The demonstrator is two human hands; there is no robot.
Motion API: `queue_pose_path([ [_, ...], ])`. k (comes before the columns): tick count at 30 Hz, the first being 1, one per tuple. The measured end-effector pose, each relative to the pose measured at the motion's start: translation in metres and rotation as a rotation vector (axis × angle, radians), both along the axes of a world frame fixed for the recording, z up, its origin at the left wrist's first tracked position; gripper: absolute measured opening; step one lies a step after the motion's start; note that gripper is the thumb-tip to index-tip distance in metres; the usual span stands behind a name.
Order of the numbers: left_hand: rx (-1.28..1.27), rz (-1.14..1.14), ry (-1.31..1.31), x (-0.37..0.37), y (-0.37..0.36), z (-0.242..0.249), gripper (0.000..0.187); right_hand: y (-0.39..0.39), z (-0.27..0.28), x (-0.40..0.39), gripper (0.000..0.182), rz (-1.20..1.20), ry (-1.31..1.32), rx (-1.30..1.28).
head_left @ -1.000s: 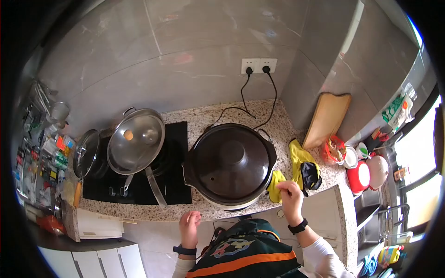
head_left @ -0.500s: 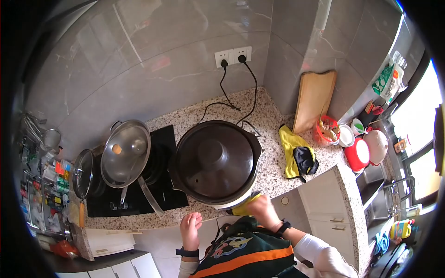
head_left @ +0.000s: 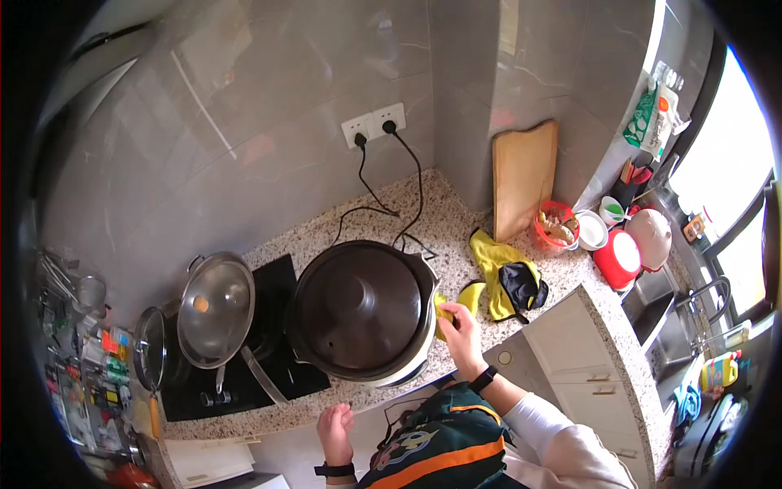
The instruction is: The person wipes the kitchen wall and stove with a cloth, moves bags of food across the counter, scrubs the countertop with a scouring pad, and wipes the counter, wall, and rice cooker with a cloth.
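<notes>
My right hand (head_left: 464,341) is closed on a yellow cloth piece (head_left: 470,295), which looks like the yellow-and-black one nearby, at the right side of a slow cooker. That cooker (head_left: 423,359) has a pale body and a dark brown lid (head_left: 326,297) with a round knob, and its lid is on. My left hand (head_left: 336,430) hangs below the counter's front edge, fingers curled together, with nothing visible in them. On the counter to the right lies a yellow-and-black fabric piece (head_left: 493,254), crumpled, its black part toward the front.
Left of the cooker, a steel wok (head_left: 232,310) and a lidded pan (head_left: 151,346) sit on the black hob (head_left: 273,326). Power cords (head_left: 419,187) run to the wall socket (head_left: 372,124). A cutting board (head_left: 521,179), red basket (head_left: 544,244) and red bowl (head_left: 617,259) stand at right.
My right hand has moved up from the counter's front edge to the cooker's right side, carrying the yellow cloth. My left hand has dropped lower in view. The camera view has shifted.
</notes>
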State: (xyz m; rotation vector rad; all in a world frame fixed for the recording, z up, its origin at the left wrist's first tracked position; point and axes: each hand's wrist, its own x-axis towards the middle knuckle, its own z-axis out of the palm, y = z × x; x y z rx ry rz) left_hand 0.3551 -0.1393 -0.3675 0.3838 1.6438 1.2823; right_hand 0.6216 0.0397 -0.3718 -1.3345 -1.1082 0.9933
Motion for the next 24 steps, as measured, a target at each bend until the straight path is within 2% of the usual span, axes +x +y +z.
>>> queue_pose_path([
  [1,0.000,0.013,-0.010,0.001,0.001,0.001,0.027,0.006,-0.026,0.005,0.024,0.027,0.023,-0.075],
  [3,0.017,-0.007,0.009,0.004,0.008,0.009,0.027,0.007,-0.048,0.016,0.029,0.176,-0.259,-0.139],
  [5,0.092,-0.026,0.039,0.006,0.018,0.020,0.028,0.008,-0.064,0.022,0.036,0.273,-0.250,-0.201],
  [7,0.152,-0.054,0.054,0.004,0.030,0.040,0.035,0.015,-0.057,0.028,0.035,0.304,-0.220,-0.198],
  [9,0.257,0.062,0.108,0.006,0.045,0.058,0.045,0.027,-0.052,0.042,0.035,0.280,0.265,-0.254],
  [10,0.282,0.050,0.114,0.003,0.049,0.062,0.056,0.031,-0.025,0.052,0.036,0.280,0.620,-0.232],
  [12,0.302,0.090,0.148,0.005,0.058,0.069,0.058,0.042,0.007,0.075,0.037,0.143,0.879,-0.154],
  [14,0.330,0.106,0.188,0.009,0.066,0.077,0.062,0.052,0.036,0.106,0.037,0.121,1.014,-0.019],
  [15,0.327,0.097,0.188,0.010,0.070,0.076,0.062,0.059,0.025,0.129,0.038,0.033,0.910,0.068],
  [17,0.336,0.087,0.196,0.011,0.076,0.072,0.060,0.054,0.066,0.160,0.042,0.037,0.990,0.159],
  [21,0.366,0.079,0.125,0.020,0.084,0.064,0.058,0.050,0.092,0.214,0.042,-0.236,0.888,0.351],
  [24,0.357,0.092,0.075,0.019,0.083,0.056,0.060,0.051,0.083,0.247,0.038,-0.347,0.734,0.407],
])
